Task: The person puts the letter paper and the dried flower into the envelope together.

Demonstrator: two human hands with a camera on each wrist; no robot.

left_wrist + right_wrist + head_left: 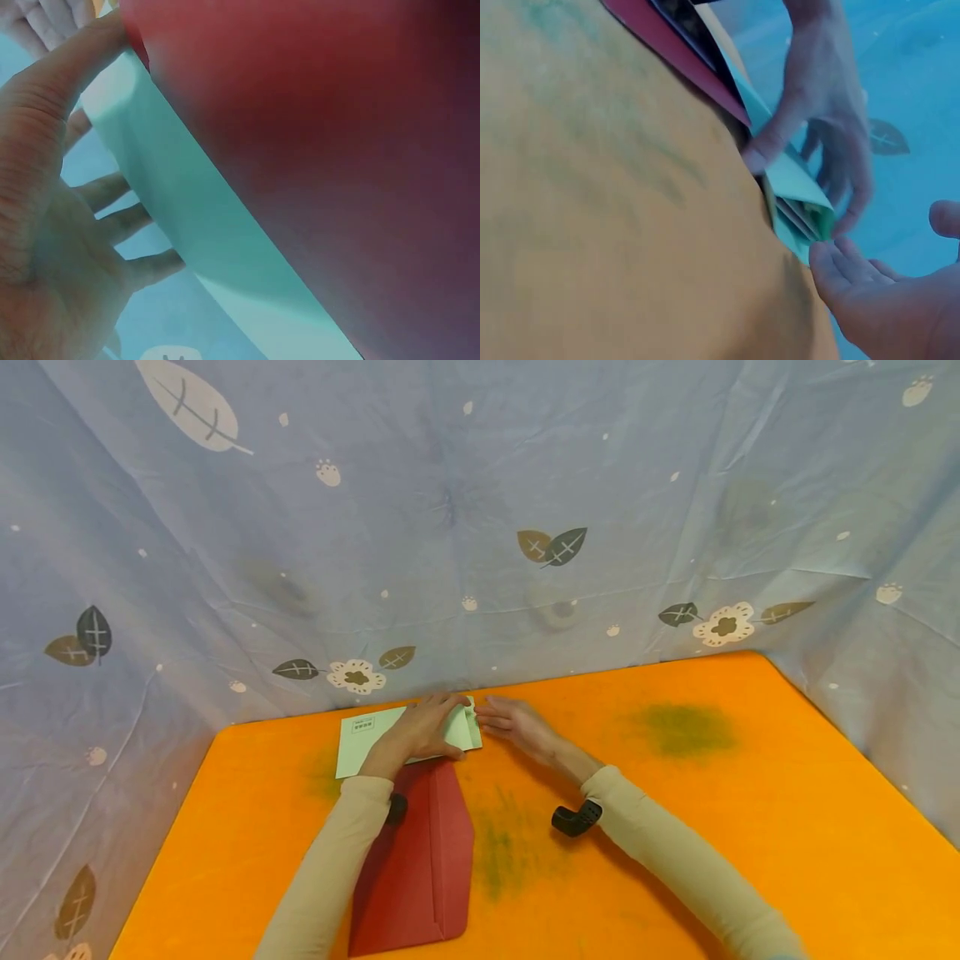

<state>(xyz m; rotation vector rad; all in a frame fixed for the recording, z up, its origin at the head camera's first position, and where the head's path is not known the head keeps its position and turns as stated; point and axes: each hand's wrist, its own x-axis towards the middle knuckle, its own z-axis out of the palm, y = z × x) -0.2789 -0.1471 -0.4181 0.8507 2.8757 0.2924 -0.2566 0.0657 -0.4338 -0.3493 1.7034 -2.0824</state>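
Observation:
A pale green envelope (pixel 360 747) with a small printed box lies at the back of the table. My left hand (pixel 420 731) spans it near its right end, thumb on the near edge and fingers along the far edge, gripping it. In the right wrist view, the mouth of the envelope (pixel 791 176) gapes, and thin sheet edges (pixel 799 216) show inside. My right hand (pixel 521 727) is at the flap end with its fingers extended. Its fingertips (pixel 826 259) are at the flap; whether they touch it is unclear. Below my left wrist lies a larger red envelope (pixel 450 860), flap side up.
An orange cloth (pixel 585 902) with green smudges covers the table. Behind it hangs a blue-grey curtain (pixel 465 510) with leaf and flower prints, close to the pale envelope. Black bands with cameras (pixel 576 818) sit on the wrists.

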